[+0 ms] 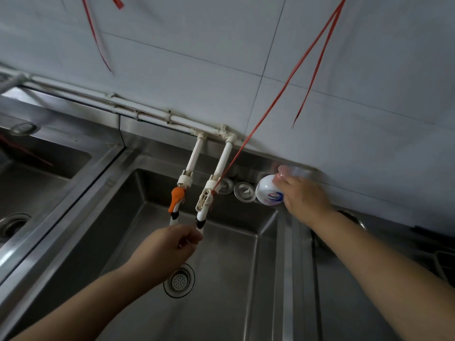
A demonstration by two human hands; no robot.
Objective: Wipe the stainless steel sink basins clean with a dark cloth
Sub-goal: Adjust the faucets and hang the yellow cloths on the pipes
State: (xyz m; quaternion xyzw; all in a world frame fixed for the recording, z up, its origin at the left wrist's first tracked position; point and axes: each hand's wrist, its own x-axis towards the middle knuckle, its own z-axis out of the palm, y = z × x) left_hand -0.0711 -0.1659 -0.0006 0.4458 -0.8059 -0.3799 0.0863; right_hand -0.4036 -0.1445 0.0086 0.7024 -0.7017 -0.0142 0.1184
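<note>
1. Grey tiled wall [197,45] fills the upper frame; the stainless steel sink basin [234,267] at centre is unwiped, with no dark cloth in view.
2. My left hand [170,247], lower centre, pinches the white spout [200,223]; tugging could strain the pipe.
3. My right hand [304,195], centre right, grips the white round soap bottle [267,190]; blurred, it may slip into the basin.

A kitchen wash area: stainless steel sink basins [229,244], white wall-mounted taps [197,168], grey tiled wall [221,45].
</note>
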